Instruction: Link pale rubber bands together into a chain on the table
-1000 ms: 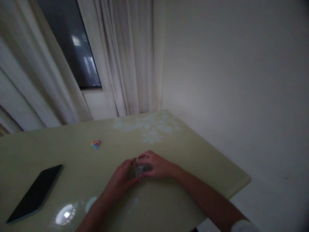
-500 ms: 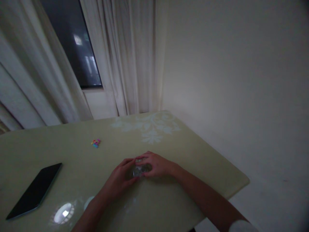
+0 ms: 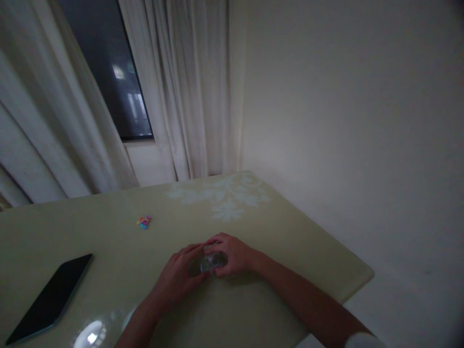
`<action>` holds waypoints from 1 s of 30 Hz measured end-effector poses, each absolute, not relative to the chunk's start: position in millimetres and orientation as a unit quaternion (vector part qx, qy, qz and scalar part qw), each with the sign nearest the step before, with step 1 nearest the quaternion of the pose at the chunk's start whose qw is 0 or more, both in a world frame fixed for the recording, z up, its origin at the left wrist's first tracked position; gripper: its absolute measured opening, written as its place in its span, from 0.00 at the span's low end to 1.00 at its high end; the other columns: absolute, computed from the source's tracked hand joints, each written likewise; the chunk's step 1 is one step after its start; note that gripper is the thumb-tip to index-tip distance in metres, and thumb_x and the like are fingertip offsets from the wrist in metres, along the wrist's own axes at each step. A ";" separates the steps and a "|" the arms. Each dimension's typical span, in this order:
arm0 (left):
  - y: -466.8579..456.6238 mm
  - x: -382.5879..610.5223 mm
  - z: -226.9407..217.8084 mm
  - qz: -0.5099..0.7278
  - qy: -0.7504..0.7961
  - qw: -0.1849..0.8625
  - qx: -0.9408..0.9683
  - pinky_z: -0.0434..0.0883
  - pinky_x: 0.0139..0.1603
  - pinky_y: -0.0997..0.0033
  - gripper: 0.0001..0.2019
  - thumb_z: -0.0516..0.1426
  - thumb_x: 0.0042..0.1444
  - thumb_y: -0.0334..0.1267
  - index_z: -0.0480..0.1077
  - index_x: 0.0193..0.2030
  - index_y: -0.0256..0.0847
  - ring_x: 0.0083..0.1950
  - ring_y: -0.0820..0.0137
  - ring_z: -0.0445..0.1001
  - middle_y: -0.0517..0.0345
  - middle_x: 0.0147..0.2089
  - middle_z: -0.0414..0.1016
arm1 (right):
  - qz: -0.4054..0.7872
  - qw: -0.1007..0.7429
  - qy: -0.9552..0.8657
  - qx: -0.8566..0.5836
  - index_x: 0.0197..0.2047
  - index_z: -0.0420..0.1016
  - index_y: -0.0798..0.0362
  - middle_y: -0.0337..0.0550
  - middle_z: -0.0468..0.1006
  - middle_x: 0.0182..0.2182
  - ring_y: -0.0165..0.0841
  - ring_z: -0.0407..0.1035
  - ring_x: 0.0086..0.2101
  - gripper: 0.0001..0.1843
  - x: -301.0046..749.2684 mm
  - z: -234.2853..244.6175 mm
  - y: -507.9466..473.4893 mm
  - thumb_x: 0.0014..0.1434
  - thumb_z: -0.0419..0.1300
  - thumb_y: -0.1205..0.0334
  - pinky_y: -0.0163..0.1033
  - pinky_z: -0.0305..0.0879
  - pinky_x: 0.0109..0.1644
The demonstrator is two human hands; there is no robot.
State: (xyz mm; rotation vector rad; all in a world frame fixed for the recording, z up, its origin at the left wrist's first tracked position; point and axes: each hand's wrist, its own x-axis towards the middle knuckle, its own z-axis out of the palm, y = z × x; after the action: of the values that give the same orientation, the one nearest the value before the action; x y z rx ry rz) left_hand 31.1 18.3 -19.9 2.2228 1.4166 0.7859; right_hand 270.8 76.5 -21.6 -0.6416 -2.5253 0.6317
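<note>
A small clear, shiny container [image 3: 211,262] sits between my two hands at the middle front of the table; its shape and contents are too dim to make out. My left hand [image 3: 181,270] curves around its left side, fingertips and thumb against it. From the right, my right hand [image 3: 232,255] wraps over it, thumb at the near side and fingers at the far side. The fingers of both hands meet at the far edge and hide part of the container.
A black tablet [image 3: 50,297] lies at the left of the table [image 3: 268,299]. Farther back is a small pile of colourful bits [image 3: 144,222]. A white wall [image 3: 344,121] borders the table's right side, and curtains [image 3: 203,87] hang behind it.
The whole view has tilted slightly up, so the table and hands appear lower. Both hands keep their hold on the clear container, with little visible shift in the fingers.
</note>
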 end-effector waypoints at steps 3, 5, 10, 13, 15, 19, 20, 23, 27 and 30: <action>19.7 30.9 -25.3 0.275 0.500 0.189 0.799 0.72 0.63 0.54 0.28 0.67 0.54 0.44 0.74 0.63 0.51 0.60 0.53 0.78 0.49 0.62 0.78 | 0.213 0.218 -0.925 -0.228 0.62 0.77 0.48 0.50 0.74 0.62 0.43 0.69 0.59 0.35 272.0 -20.8 77.8 0.51 0.73 0.53 0.47 0.61 0.66; 19.8 31.7 -28.1 0.288 0.496 0.193 0.796 0.72 0.62 0.54 0.28 0.66 0.53 0.42 0.74 0.62 0.48 0.59 0.52 0.78 0.47 0.60 0.79 | 0.207 0.210 -0.930 -0.221 0.62 0.77 0.48 0.51 0.73 0.62 0.43 0.69 0.58 0.35 272.7 -20.9 79.3 0.52 0.73 0.53 0.48 0.61 0.66; 18.3 33.6 -31.3 0.310 0.468 0.239 0.793 0.73 0.63 0.56 0.26 0.65 0.55 0.39 0.72 0.62 0.45 0.60 0.55 0.76 0.46 0.58 0.78 | 0.200 0.212 -0.933 -0.213 0.61 0.78 0.48 0.52 0.75 0.60 0.44 0.70 0.56 0.35 273.0 -23.3 81.8 0.50 0.74 0.50 0.48 0.63 0.64; 19.0 31.5 -35.8 0.319 0.490 0.224 0.779 0.71 0.65 0.52 0.28 0.67 0.51 0.39 0.73 0.61 0.44 0.64 0.52 0.73 0.44 0.63 0.75 | 0.183 0.205 -0.938 -0.213 0.59 0.80 0.47 0.51 0.76 0.59 0.45 0.70 0.56 0.34 272.1 -22.7 81.1 0.49 0.75 0.50 0.51 0.62 0.65; 20.6 28.8 -39.5 0.321 0.509 0.197 0.774 0.68 0.69 0.47 0.29 0.69 0.49 0.39 0.74 0.60 0.46 0.69 0.48 0.67 0.43 0.69 0.68 | 0.178 0.204 -0.940 -0.209 0.59 0.80 0.46 0.50 0.77 0.59 0.45 0.69 0.57 0.33 271.3 -21.2 80.4 0.50 0.74 0.51 0.52 0.59 0.66; 23.8 24.7 -44.2 0.300 0.507 0.189 0.785 0.66 0.71 0.42 0.31 0.71 0.47 0.40 0.75 0.60 0.50 0.71 0.48 0.65 0.46 0.70 0.67 | 0.197 0.197 -0.938 -0.206 0.59 0.80 0.48 0.51 0.76 0.60 0.43 0.69 0.57 0.32 271.4 -17.4 80.0 0.52 0.73 0.50 0.50 0.58 0.67; 24.0 24.3 -44.7 0.299 0.506 0.188 0.787 0.66 0.70 0.42 0.31 0.71 0.48 0.40 0.75 0.61 0.50 0.70 0.48 0.65 0.47 0.69 0.68 | 0.199 0.194 -0.938 -0.207 0.59 0.80 0.49 0.51 0.76 0.61 0.43 0.69 0.57 0.31 271.7 -16.4 80.0 0.53 0.73 0.50 0.50 0.58 0.67; 23.6 24.2 -45.4 0.298 0.507 0.183 0.788 0.67 0.69 0.43 0.30 0.70 0.50 0.40 0.74 0.62 0.51 0.69 0.49 0.66 0.48 0.68 0.70 | 0.200 0.173 -0.942 -0.207 0.60 0.79 0.48 0.49 0.75 0.62 0.42 0.69 0.58 0.30 272.2 -13.8 79.5 0.55 0.72 0.50 0.49 0.57 0.68; 24.4 25.8 -47.0 0.287 0.521 0.166 0.787 0.68 0.68 0.43 0.31 0.68 0.52 0.41 0.74 0.65 0.50 0.68 0.48 0.68 0.47 0.67 0.72 | 0.198 0.156 -0.941 -0.224 0.63 0.77 0.45 0.47 0.74 0.64 0.42 0.69 0.59 0.31 272.4 -14.6 82.1 0.58 0.71 0.48 0.49 0.57 0.68; 26.6 28.2 -48.3 0.283 0.526 0.134 0.791 0.68 0.67 0.41 0.30 0.66 0.56 0.41 0.72 0.66 0.48 0.66 0.48 0.70 0.45 0.66 0.75 | 0.179 0.177 -0.931 -0.264 0.64 0.77 0.47 0.50 0.75 0.64 0.43 0.70 0.60 0.31 280.4 -18.4 94.5 0.60 0.69 0.47 0.49 0.57 0.69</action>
State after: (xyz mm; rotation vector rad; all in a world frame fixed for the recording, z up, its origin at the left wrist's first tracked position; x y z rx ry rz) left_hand 28.2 26.6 -48.3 2.2924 1.5253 0.8196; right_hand 280.4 94.5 -18.4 -0.7459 -2.6351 0.5054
